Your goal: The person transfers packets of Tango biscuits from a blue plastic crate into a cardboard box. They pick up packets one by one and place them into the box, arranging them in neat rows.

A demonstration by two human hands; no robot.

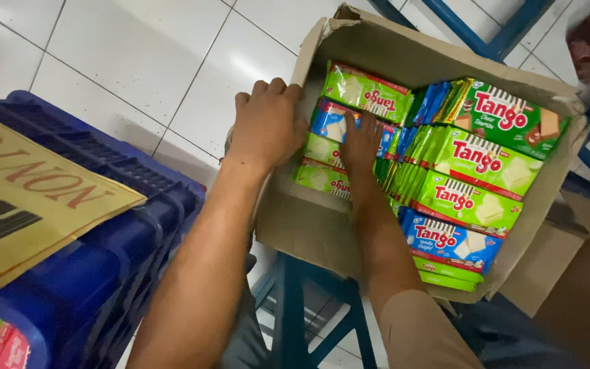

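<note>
Cardboard box (pixel 295 225) tilts on a blue stool (pixel 288 301) beside a blue crate (pixel 104 273). Left hand (pixel 268 126) clamps the box's near wall. Right hand (pixel 360 147), fingers flat and together, presses a blue wafer packet (pixel 329 126) among green ones (pixel 367 92).

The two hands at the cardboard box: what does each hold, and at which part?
The left hand grips the cardboard box by its upper left side edge. The right hand lies flat on the stacked wafer packs inside; whether it grasps one cannot be told.
</note>
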